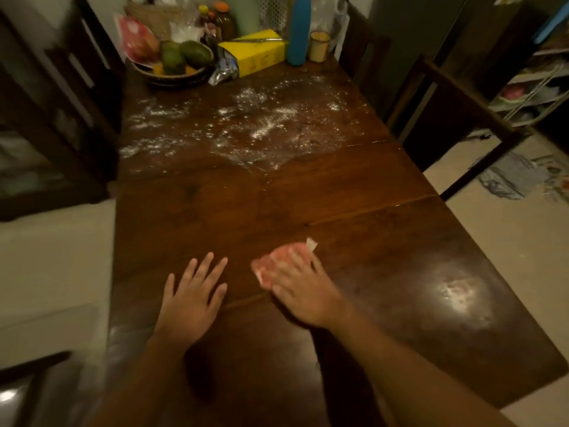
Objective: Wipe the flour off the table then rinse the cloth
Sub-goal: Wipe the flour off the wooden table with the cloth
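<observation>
White flour [234, 127] is scattered across the far half of the dark wooden table [354, 186]. A pink cloth [277, 260] with a white tag lies on the near part of the table. My right hand [304, 288] presses flat on the cloth with straight fingers, and the hand looks blurred. My left hand [192, 298] rests flat on the bare wood to the left of the cloth, fingers spread, holding nothing.
At the table's far end stand a fruit basket [175, 69], a yellow box [255, 53], a blue bottle [298, 29], a small cup [319, 46] and jars. A dark chair [455, 118] stands at the right side, a cabinet [46, 118] at the left. A light glare [458, 297] shines near the right edge.
</observation>
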A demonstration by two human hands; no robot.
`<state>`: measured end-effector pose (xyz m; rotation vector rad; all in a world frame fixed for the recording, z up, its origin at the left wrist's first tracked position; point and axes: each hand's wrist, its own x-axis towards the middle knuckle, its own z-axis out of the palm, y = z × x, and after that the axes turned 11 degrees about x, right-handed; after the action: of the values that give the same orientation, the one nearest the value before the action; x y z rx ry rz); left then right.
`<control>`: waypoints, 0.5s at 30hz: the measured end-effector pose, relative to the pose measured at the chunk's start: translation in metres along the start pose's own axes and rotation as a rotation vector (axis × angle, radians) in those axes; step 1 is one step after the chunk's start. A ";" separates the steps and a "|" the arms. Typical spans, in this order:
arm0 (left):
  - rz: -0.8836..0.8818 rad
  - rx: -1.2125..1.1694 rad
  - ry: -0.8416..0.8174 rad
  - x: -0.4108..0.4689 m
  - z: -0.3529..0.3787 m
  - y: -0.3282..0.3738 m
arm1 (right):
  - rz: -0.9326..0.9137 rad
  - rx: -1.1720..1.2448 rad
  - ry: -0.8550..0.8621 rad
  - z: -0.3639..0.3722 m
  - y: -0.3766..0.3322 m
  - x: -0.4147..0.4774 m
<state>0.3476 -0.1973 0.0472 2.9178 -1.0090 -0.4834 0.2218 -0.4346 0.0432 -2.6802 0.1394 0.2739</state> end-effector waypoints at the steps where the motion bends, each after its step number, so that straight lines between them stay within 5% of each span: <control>1: -0.052 0.005 -0.024 -0.009 -0.001 -0.019 | -0.043 -0.008 -0.028 0.011 -0.026 -0.018; 4: -0.119 0.027 -0.112 -0.030 -0.008 -0.066 | -0.052 0.022 -0.030 0.030 -0.042 -0.067; 7: -0.093 -0.002 -0.152 -0.039 -0.017 -0.090 | 0.132 -0.032 0.029 0.027 -0.019 -0.081; 11: -0.051 0.090 -0.212 -0.030 -0.022 -0.091 | 0.424 0.041 0.084 -0.003 0.015 -0.027; 15: 0.045 0.187 -0.287 0.001 -0.032 -0.101 | 0.515 0.047 0.189 -0.011 0.003 0.059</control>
<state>0.4182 -0.1202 0.0653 3.0392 -1.2093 -0.8709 0.2813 -0.4448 0.0388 -2.5769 0.8857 0.1661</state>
